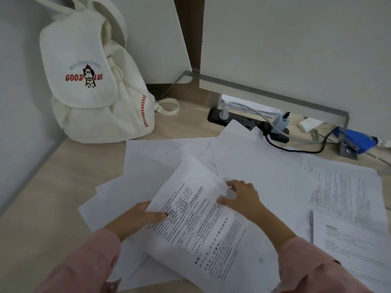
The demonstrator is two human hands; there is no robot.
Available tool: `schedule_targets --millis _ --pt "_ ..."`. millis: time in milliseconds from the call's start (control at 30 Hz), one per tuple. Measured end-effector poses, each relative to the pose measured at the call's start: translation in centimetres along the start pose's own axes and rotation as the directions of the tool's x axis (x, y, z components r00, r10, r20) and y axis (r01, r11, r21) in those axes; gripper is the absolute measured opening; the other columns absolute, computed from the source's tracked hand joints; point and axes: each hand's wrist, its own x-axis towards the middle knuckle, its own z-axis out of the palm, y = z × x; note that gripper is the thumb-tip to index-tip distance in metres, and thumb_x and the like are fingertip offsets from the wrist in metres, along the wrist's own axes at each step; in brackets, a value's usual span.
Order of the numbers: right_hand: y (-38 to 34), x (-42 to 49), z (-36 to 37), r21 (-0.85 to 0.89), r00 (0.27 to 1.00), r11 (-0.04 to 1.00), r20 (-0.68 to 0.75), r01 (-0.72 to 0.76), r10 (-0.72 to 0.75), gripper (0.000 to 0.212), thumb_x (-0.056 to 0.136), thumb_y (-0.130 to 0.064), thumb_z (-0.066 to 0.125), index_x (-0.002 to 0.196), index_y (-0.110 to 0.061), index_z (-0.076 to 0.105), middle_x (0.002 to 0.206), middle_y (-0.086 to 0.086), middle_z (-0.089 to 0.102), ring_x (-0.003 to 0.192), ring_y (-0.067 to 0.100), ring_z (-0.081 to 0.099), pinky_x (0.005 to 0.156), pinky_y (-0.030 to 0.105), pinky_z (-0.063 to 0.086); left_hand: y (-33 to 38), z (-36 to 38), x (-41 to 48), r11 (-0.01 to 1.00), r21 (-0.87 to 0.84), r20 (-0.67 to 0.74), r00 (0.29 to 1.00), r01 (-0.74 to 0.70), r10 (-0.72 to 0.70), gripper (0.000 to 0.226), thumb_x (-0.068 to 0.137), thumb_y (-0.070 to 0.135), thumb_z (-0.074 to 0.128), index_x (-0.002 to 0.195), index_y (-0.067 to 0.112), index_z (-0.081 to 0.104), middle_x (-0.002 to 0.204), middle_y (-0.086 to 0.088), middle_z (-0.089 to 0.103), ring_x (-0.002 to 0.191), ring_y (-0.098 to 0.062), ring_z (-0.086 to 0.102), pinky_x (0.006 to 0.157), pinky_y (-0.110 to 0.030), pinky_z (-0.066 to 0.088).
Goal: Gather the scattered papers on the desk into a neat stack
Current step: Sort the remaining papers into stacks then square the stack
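The left hand (143,216) is pinching the left edge of a white printed paper sheet (196,220), the right hand (241,197) is gripping its right edge, over scattered white papers (275,176) covering the pale wooden desk (63,176)

Matt paper sheets (264,176) on pale wood-grain desk (53,176) (cloth backpack (91,92)).
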Motion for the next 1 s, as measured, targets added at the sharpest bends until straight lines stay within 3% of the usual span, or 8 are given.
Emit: schedule_targets --millis 67,200,300,433,567,733,833,1000 --pt "0.4 -0.2 -0.5 -0.023 0.999 0.999 0.025 -0.025 0.025 0.066 0.076 -0.046 0.068 0.131 -0.016 0.046 0.125 0.003 0.047 0.123 0.024 0.036 0.103 0.033 0.03 0.0 -0.6 0.3 1.0 -0.001 0.026 1.0 -0.001 0.001 0.088 0.019 0.071 0.079 0.096 0.03 0.068 0.096 0.013 0.075 0.09 -0.006 0.07 0.077 -0.019 0.051" --pt "1.0 -1.6 -1.7 0.357 0.981 0.934 0.18 0.004 -0.073 0.01 0.089 -0.023 0.059 0.095 -0.029 0.057 0.098 -0.001 0.062 0.087 0.013 0.061 0.071 0.015 0.049 0.9 -1.4 0.6 1.0 0.013 0.034 0.999 0.005 -0.005 0.09 0.014 0.07 0.08 0.093 0.028 0.07 0.089 0.013 0.076 0.087 -0.007 0.071 0.072 -0.019 0.052" --pt "1.6 -2.6 -2.5 0.464 0.991 0.886 0.122 -0.007 -0.056 0.015 0.093 -0.017 0.051 0.087 -0.031 0.056 0.086 -0.004 0.066 0.073 0.009 0.063 0.06 0.012 0.048 1.1 -2.2 0.8 0.996 -0.082 -0.033 0.999 0.032 -0.035 0.092 0.018 0.063 0.083 0.099 0.021 0.069 0.09 0.001 0.077 0.087 -0.019 0.072 0.068 -0.027 0.056" --pt "3.2 -3.8 -2.5 0.643 0.99 0.754 0.107 -0.137 0.089 0.014 0.094 -0.02 0.049 0.103 -0.02 0.06 0.097 -0.003 0.07 0.085 0.014 0.068 0.072 0.024 0.056 0.7 -2.0 0.8 0.961 -0.275 -0.067 0.998 0.004 -0.024 0.09 0.027 0.066 0.081 0.105 0.024 0.066 0.102 -0.003 0.075 0.092 -0.018 0.071 0.071 -0.031 0.056" --pt "3.0 -4.8 -0.1 0.731 0.977 0.648 0.183 -0.212 0.113 0.023 0.093 -0.017 0.051 0.113 -0.016 0.061 0.108 0.005 0.071 0.096 0.023 0.068 0.088 0.041 0.055 -0.5 1.1 1.3 0.92 -0.388 -0.121 0.986 0.06 -0.115 0.054 0.074 0.046 0.07 0.119 0.016 0.061 0.112 -0.007 0.071 0.102 -0.026 0.066 0.08 -0.035 0.053" --pt "0.8 -5.6 2.9 0.762 0.953 0.599 0.302 -0.245 0.007 0.022 0.093 -0.027 0.052 0.11 -0.022 0.065 0.105 -0.001 0.073 0.094 0.017 0.07 0.086 0.035 0.056 -1.5 3.7 1.3 0.899 -0.437 -0.248 0.96 0.008 -0.129 0.035 0.084 0.014 0.064 0.118 0.009 0.061 0.102 -0.008 0.072 0.09 -0.026 0.068 0.071 -0.034 0.054" --pt "0.6 -5.1 3.3 0.79 0.977 0.579 0.2 -0.203 0.069 0.02 0.093 -0.029 0.051 0.104 -0.02 0.065 0.106 0.003 0.072 0.094 0.019 0.069 0.088 0.035 0.054 -1.7 3.5 0.5 0.886 -0.46 -0.311 0.944 -0.05 -0.108 0.025 0.083 0.01 0.064 0.107 0.015 0.064 0.089 0.0 0.074 0.08 -0.02 0.071 0.061 -0.027 0.054" --pt "0.8 -3.5 3.5 0.719 0.957 0.674 -0.043 -0.169 0.286 0.03 0.093 -0.011 0.045 0.122 -0.011 0.054 0.115 0.01 0.059 0.099 0.022 0.059 0.087 0.03 0.047 -2.9 2.0 -1.1 0.917 -0.378 -0.508 0.857 -0.131 -0.087 0.03 0.086 0.014 0.061 0.116 0.017 0.058 0.105 -0.006 0.063 0.096 -0.024 0.059 0.082 -0.033 0.044"
